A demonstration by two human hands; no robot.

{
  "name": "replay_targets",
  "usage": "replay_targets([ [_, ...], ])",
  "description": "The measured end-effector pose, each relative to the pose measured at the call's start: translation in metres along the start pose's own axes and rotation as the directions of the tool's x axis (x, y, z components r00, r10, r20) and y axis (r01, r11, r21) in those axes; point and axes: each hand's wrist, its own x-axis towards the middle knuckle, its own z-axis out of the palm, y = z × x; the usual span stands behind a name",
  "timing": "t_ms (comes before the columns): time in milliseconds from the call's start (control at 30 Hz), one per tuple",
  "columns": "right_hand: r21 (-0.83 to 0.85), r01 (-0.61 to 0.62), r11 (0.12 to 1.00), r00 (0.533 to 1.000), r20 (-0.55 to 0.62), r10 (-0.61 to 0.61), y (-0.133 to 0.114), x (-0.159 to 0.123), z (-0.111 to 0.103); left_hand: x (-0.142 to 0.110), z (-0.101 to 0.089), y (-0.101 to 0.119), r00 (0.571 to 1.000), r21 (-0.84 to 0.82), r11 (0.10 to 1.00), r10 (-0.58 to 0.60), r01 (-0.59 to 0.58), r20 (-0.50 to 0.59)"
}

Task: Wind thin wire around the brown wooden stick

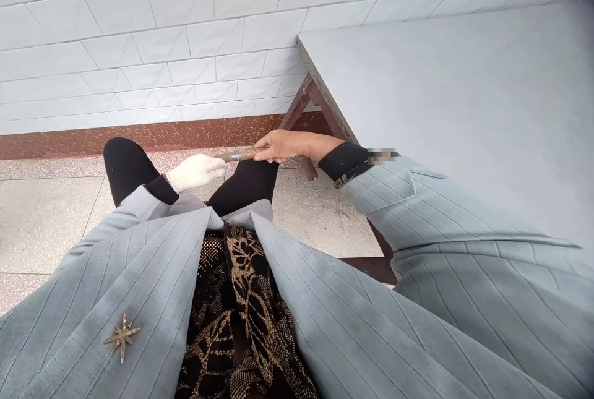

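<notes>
A brown wooden stick (250, 153) lies roughly level between my hands, above my knees. A band of something shiny, like wire or tape, wraps its middle. My left hand (197, 171), in a white knitted glove, is closed around the stick's left end. Bare and also closed, my right hand (278, 145) grips it further right, with the thumb along it. The stick's left end is hidden in the glove. Below my right wrist a short brown round piece (309, 169) shows; I cannot tell whether it belongs to the stick or the table.
A pale grey table (440, 90) with brown legs (297, 102) stands close on my right, under my right sleeve. Ahead is a white tiled wall (185, 40) with a reddish-brown base strip (195, 133). Speckled floor tiles (46, 213) lie below my black-trousered knees (127, 167).
</notes>
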Motion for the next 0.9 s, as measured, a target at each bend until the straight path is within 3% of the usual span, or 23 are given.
replay_targets([
  [167,0.017,0.074,0.997,0.967,0.242,-0.076,0.002,-0.002,0.0,0.003,-0.004,0.001,0.995,0.105,0.994,0.007,0.004,-0.101],
  [300,0.041,0.125,0.991,0.933,0.336,-0.132,-0.002,-0.006,0.0,0.006,-0.003,0.0,0.987,0.096,0.995,-0.006,0.021,-0.161],
  [433,0.084,0.147,0.986,0.909,0.382,-0.168,-0.012,-0.013,0.0,0.007,-0.005,-0.003,0.979,-0.007,1.0,-0.019,0.018,-0.205],
  [633,0.14,0.153,0.978,0.879,0.433,-0.2,-0.022,-0.024,-0.003,0.008,0.002,-0.008,0.982,-0.28,0.96,-0.065,0.013,-0.176],
  [700,0.161,0.175,0.971,0.901,0.37,-0.224,-0.024,-0.026,-0.004,0.007,0.01,-0.01,0.982,-0.366,0.93,-0.09,0.024,-0.165],
  [800,0.226,0.22,0.949,0.959,0.125,-0.253,-0.024,-0.025,-0.004,0.006,0.024,-0.012,0.982,-0.515,0.854,-0.15,0.069,-0.116],
  [900,0.274,0.216,0.937,0.975,-0.107,-0.193,-0.023,-0.02,-0.003,0.004,0.034,-0.01,0.986,-0.618,0.779,-0.165,0.104,-0.041],
])
